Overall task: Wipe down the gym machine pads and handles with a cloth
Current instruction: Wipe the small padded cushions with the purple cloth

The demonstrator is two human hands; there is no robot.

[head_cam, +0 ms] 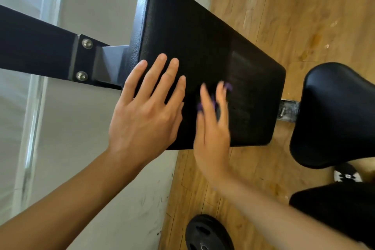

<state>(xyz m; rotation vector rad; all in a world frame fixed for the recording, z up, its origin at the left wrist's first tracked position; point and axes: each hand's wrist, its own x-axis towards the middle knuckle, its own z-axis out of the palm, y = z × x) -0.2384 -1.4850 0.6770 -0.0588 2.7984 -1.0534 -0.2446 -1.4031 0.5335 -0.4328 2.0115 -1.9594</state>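
Observation:
A large black back pad [203, 46] of the gym machine fills the middle of the view. My left hand [146, 111] lies flat on its lower left part, fingers straight and spread. My right hand [213, 126] is beside it on the pad's lower edge, blurred by motion. It holds a small purple cloth [228, 86] against the pad; only scraps of the cloth show between and beyond the fingers. A black seat pad [334, 111] sits at the right.
A dark steel frame arm [40, 46] with two bolts joins the back pad from the left. A black weight plate [207, 233] lies on the wooden floor [294, 6] below. My leg and shoe [347, 174] are at lower right. A pale wall [85, 138] stands behind.

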